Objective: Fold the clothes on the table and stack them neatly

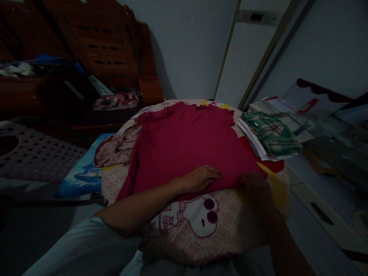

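Pink shirt [189, 142], spread flat across round table [227, 226]. At left, left hand [201, 178] resting on lower part, fingers loosely curved, grip unclear; then right hand [254, 182] at lower right corner, grip unclear; beyond, folded green plaid cloth [270, 130].

table [230, 226], round, patterned cover: red shirt [189, 145] spread centrally; green plaid cloth [271, 132] atop folded stack [254, 140] at right edge.

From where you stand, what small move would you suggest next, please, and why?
I would probably slide the left hand over to smooth the left side of the dark pink shirt: it looks rumpled there but flatter in the middle, and the right hand is near its lower right corner.
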A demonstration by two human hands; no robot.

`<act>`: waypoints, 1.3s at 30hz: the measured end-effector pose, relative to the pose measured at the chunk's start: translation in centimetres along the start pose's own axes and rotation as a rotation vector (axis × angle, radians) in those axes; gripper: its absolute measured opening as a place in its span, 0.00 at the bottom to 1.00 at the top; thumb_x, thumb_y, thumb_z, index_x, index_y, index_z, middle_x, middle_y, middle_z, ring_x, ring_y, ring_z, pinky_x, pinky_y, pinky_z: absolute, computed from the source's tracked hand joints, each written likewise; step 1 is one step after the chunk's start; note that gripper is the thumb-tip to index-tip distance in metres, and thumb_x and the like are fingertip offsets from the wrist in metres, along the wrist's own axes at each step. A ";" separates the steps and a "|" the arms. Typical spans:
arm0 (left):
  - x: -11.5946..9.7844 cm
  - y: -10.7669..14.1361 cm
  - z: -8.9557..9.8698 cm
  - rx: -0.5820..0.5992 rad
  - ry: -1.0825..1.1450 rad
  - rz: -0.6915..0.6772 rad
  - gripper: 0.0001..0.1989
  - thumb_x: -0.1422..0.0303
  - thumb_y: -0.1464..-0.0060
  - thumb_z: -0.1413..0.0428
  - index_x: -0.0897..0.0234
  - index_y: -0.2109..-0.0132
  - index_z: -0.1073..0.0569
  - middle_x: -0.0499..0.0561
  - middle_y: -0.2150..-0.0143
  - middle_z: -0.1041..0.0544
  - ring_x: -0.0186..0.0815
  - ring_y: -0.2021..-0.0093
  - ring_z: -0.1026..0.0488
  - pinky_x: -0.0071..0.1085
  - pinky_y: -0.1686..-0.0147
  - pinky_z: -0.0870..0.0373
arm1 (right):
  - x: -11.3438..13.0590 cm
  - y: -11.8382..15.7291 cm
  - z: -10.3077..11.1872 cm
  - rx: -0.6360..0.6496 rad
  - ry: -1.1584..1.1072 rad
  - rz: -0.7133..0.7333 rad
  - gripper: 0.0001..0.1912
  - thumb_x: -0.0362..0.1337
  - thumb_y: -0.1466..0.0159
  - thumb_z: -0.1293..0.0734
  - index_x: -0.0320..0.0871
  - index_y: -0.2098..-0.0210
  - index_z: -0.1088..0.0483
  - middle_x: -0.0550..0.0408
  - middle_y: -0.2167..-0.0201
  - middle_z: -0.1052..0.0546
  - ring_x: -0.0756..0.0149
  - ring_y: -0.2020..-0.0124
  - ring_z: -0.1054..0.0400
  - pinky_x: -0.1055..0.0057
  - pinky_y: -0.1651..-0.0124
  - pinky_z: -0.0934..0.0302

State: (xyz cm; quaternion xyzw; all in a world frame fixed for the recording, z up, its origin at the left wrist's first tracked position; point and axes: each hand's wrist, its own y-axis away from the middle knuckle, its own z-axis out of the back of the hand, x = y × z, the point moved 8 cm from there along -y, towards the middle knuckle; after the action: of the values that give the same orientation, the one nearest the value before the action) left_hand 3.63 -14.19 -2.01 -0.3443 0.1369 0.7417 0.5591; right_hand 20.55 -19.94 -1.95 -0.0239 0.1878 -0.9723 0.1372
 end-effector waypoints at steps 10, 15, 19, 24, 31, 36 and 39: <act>-1.2 0.6 -4.0 0.270 -0.179 -0.101 0.26 0.69 0.36 0.51 0.59 0.32 0.40 0.58 0.28 0.46 0.42 0.27 0.53 0.53 0.30 0.57 | 0.8 -0.7 0.9 0.032 -0.046 0.018 0.14 0.24 0.42 0.41 0.43 0.73 0.26 0.48 0.71 0.22 0.58 0.67 0.29 0.62 0.59 0.37; -2.4 0.4 -5.7 0.255 -0.139 -0.098 0.30 0.73 0.41 0.48 0.61 0.32 0.38 0.56 0.29 0.42 0.41 0.27 0.51 0.48 0.30 0.55 | 4.9 -3.6 0.3 0.093 -0.225 0.102 0.14 0.26 0.39 0.40 0.43 0.62 0.24 0.49 0.67 0.20 0.60 0.64 0.28 0.65 0.59 0.36; -4.0 0.3 -4.9 0.261 -0.061 -0.179 0.21 0.71 0.43 0.43 0.66 0.42 0.28 0.58 0.37 0.30 0.40 0.32 0.41 0.36 0.33 0.46 | 7.5 -5.0 -2.0 0.230 -0.266 0.139 0.12 0.29 0.36 0.40 0.43 0.62 0.24 0.49 0.67 0.20 0.62 0.66 0.27 0.68 0.61 0.35; -3.3 1.4 4.5 0.143 0.000 -0.095 0.13 0.69 0.35 0.50 0.61 0.48 0.25 0.53 0.49 0.21 0.33 0.51 0.25 0.26 0.49 0.33 | 7.0 -5.3 -1.8 0.182 -0.311 0.136 0.13 0.33 0.32 0.41 0.43 0.59 0.23 0.46 0.64 0.19 0.61 0.65 0.25 0.67 0.60 0.34; 5.4 12.7 20.0 -0.305 -0.826 0.872 0.13 0.66 0.36 0.51 0.69 0.60 0.25 0.59 0.63 0.22 0.40 0.63 0.27 0.34 0.61 0.36 | 8.5 -6.0 0.8 0.113 -0.433 0.226 0.14 0.39 0.30 0.40 0.46 0.58 0.23 0.48 0.62 0.19 0.62 0.64 0.25 0.68 0.58 0.34; 7.5 20.2 20.1 -0.301 -0.869 1.032 0.19 0.57 0.41 0.46 0.67 0.73 0.27 0.54 0.73 0.28 0.40 0.65 0.30 0.31 0.63 0.39 | 10.0 -7.2 0.8 0.217 -0.523 0.216 0.12 0.37 0.32 0.39 0.48 0.58 0.22 0.51 0.65 0.19 0.64 0.66 0.26 0.70 0.59 0.34; 8.4 21.8 18.0 -0.209 -0.797 0.987 0.19 0.56 0.43 0.44 0.67 0.75 0.27 0.53 0.74 0.28 0.39 0.65 0.31 0.30 0.62 0.41 | 10.8 -7.9 0.1 0.328 -0.565 0.197 0.12 0.36 0.32 0.39 0.47 0.59 0.22 0.52 0.65 0.19 0.64 0.65 0.25 0.70 0.59 0.35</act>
State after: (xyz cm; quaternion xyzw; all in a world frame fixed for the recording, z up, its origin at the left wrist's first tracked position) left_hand -24.04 -4.82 1.52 0.0086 -0.0120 0.9922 0.1236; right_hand 8.16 -15.87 1.00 -0.2516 -0.0152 -0.9266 0.2790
